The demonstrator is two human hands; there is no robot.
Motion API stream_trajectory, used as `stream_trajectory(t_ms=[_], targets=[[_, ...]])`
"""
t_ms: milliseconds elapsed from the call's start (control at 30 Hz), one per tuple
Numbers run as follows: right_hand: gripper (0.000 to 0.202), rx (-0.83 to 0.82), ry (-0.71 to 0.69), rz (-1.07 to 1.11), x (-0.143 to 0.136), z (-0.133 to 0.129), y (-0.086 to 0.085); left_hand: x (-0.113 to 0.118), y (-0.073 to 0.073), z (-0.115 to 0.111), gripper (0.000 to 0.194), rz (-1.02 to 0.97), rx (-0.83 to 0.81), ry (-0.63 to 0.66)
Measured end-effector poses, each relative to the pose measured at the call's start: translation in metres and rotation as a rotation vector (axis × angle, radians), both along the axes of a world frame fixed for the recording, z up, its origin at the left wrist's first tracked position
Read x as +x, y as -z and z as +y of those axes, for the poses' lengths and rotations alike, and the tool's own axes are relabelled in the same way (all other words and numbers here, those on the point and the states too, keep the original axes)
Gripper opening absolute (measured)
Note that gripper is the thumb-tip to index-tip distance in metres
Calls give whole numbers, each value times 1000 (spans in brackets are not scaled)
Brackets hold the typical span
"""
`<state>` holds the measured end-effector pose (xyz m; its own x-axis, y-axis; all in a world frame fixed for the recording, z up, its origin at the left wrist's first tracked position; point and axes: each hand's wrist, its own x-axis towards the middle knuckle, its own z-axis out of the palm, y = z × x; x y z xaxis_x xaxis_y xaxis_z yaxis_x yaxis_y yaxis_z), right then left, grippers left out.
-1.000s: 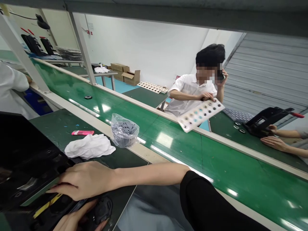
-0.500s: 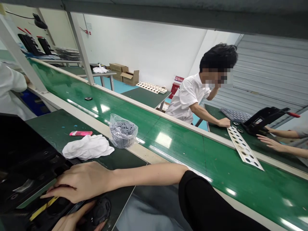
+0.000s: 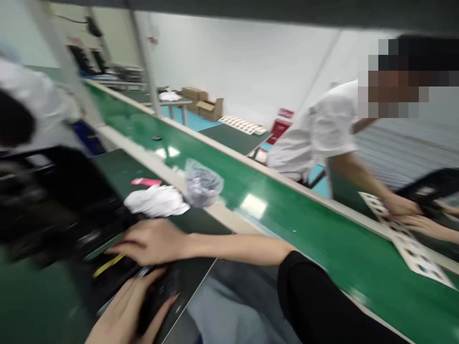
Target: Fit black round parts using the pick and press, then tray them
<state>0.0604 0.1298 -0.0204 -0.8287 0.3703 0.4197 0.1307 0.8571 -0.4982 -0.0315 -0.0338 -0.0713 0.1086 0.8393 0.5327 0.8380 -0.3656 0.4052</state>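
My right hand (image 3: 154, 241) reaches in from the right, over the black fixture (image 3: 75, 191) at the left. Its fingers are drawn together close to a yellow strip (image 3: 107, 265); whatever lies between the fingertips is hidden. Below it, my left hand (image 3: 124, 306) is closed around a dark round part (image 3: 163, 286), thumb on the near side and fingers on the far side. Motion blur hides the part's details. A crumpled white cloth (image 3: 157, 200) lies just beyond my right hand.
A pink packet (image 3: 146, 182) lies past the cloth. A clear bag of dark parts (image 3: 202, 184) sits at the edge of the green conveyor (image 3: 279, 217), which carries a small dark ring (image 3: 157, 138). Across it, a co-worker (image 3: 333, 119) handles a perforated white sheet (image 3: 412, 251).
The view has swung left, so the scene sits further right. Across the belt, the co-worker leans lower, with a hand further along the white sheet. My hands stay at the fixture.
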Motion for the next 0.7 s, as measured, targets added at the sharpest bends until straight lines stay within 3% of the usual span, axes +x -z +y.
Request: stream_trajectory(t_ms=[100,167,333,700], targets=[[14,-130,79,117,13,-17,1,21,-38,-17,32,21,-132,62],[17,-226,55,222,15,-18,7,25,-47,-18,32,11,-181,66],[26,-278,-46,406,18,-19,12,24,-47,-20,37,-2,-257,64],[28,-167,-35,318,20,-21,11,25,-47,-21,35,-30,-242,86]])
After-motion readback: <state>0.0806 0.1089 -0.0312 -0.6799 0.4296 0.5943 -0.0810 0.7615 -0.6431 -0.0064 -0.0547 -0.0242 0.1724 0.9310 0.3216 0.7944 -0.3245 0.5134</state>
